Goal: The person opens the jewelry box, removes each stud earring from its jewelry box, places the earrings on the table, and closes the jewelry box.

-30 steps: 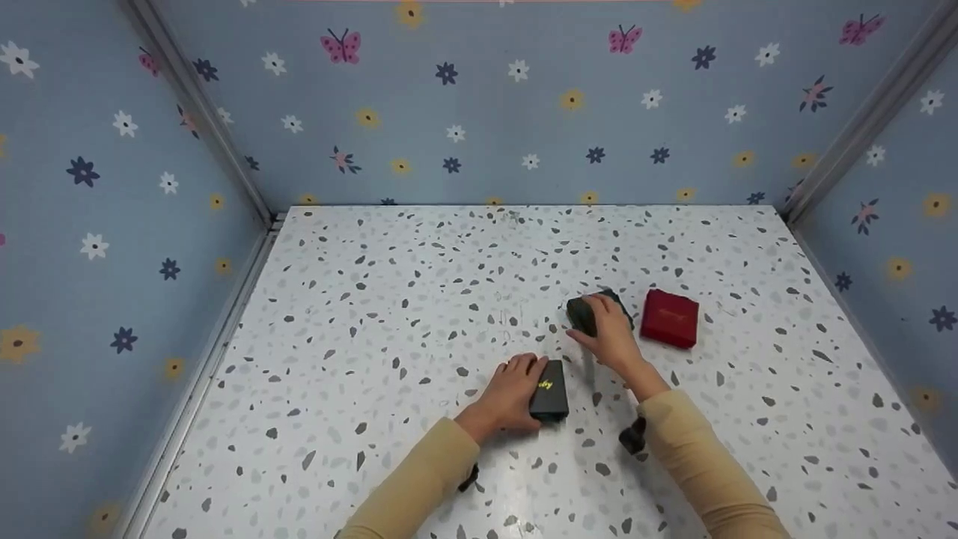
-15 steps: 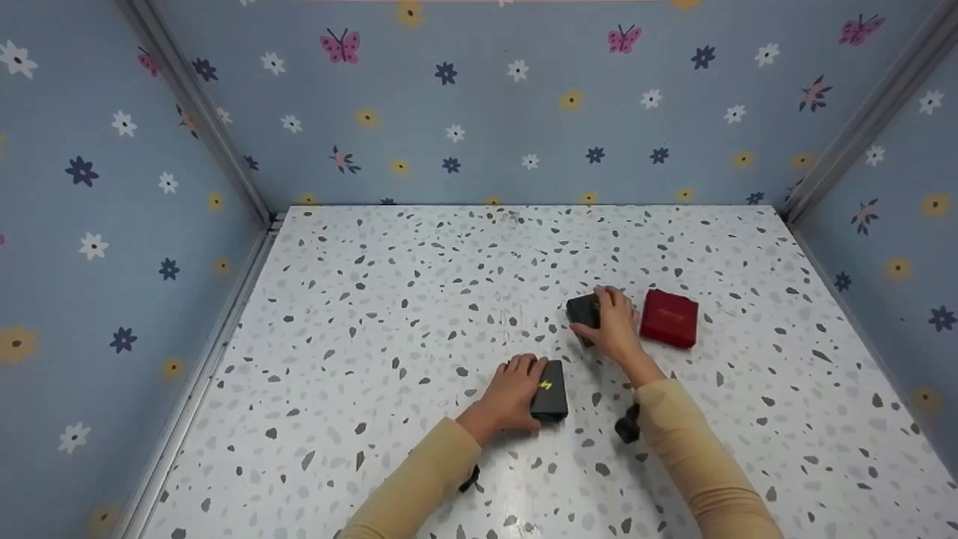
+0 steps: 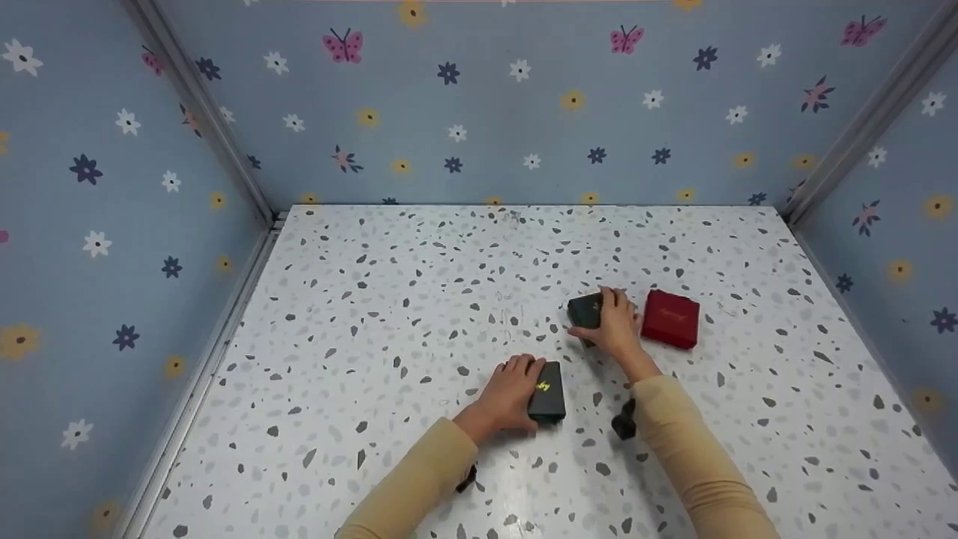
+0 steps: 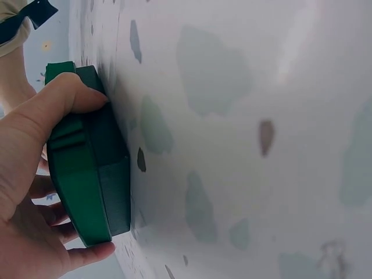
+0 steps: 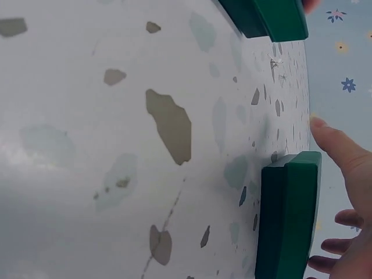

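Observation:
My left hand (image 3: pixel 507 397) grips a dark green hinged-looking small box (image 3: pixel 550 397) with gold lettering on top. In the left wrist view its thumb lies on one end of the box (image 4: pixel 78 174), with fingers around the other side. Farther back and to the right, my right hand (image 3: pixel 617 326) is over a second dark green box (image 3: pixel 584 311), also with gold marks. The right wrist view has its thumb (image 5: pixel 337 142) straight and apart from that box (image 5: pixel 290 218), the other fingers loosely bent near its top edge. The hand covers the box's right part.
A red box (image 3: pixel 671 320) with faint lettering lies just right of my right hand. The speckled white tabletop (image 3: pixel 389 299) meets blue flowered panels (image 3: pixel 494 97) at the back and both sides. A dark wrist device (image 3: pixel 623 421) hangs under my right sleeve.
My right hand has slid slightly right across the second green box, uncovering more of its left part and lettering. The left hand and its box have stayed nearly in place.

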`<state>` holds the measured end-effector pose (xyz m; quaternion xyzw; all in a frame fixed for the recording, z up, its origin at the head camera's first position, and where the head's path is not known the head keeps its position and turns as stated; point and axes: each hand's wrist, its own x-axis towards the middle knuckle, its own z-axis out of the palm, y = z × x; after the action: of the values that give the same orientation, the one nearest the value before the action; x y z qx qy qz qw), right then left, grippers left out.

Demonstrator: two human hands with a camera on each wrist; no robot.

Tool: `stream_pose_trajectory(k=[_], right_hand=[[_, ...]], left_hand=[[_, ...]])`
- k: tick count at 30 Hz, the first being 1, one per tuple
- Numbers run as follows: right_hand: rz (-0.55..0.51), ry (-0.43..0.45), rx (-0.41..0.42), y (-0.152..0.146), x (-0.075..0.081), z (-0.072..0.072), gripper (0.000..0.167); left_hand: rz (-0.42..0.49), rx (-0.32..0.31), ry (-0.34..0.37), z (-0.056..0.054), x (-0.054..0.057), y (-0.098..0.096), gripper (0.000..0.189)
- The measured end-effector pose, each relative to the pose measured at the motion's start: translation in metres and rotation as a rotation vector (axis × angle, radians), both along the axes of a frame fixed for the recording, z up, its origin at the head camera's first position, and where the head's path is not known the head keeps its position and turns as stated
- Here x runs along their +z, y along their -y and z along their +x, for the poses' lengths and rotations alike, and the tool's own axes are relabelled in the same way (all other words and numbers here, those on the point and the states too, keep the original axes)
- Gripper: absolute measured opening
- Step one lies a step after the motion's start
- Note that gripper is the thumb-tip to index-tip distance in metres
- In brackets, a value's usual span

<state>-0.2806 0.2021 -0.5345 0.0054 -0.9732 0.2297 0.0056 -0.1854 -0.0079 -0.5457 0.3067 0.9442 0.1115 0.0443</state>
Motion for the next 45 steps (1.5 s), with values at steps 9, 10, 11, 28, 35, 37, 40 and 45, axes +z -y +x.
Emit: stream_pose_trajectory(k=[9,10,11,28,35,37,40,45], right_hand=[[-0.002,0.025,-0.024,-0.003,-0.004,-0.001,0.102],[-0.002,0.028,-0.027,-0.003,-0.004,-0.002,0.102],[-0.002,0.032,-0.031,-0.003,-0.005,-0.002,0.102],[-0.064,0.123,-0.065,-0.004,-0.007,-0.004,0.101],[-0.020,0.090,-0.052,-0.005,-0.008,-0.006,0.096],[-0.012,0.087,-0.052,-0.005,-0.008,-0.006,0.096],[-0.013,0.083,-0.059,-0.006,-0.008,-0.007,0.095],[-0.029,0.083,-0.062,-0.007,-0.008,-0.006,0.095]], left_hand=[[0.004,0.020,0.060,0.001,0.004,0.001,0.107],[0.008,0.022,0.063,0.001,0.004,0.002,0.107],[0.011,0.023,0.062,0.001,0.004,0.002,0.106],[0.039,0.053,0.041,-0.004,0.005,0.018,0.103],[0.043,0.073,0.045,-0.007,0.009,0.027,0.105],[0.039,0.083,0.058,-0.008,0.010,0.029,0.104],[0.031,0.103,0.078,-0.011,0.012,0.031,0.103],[0.034,0.121,0.075,-0.015,0.013,0.036,0.102]])
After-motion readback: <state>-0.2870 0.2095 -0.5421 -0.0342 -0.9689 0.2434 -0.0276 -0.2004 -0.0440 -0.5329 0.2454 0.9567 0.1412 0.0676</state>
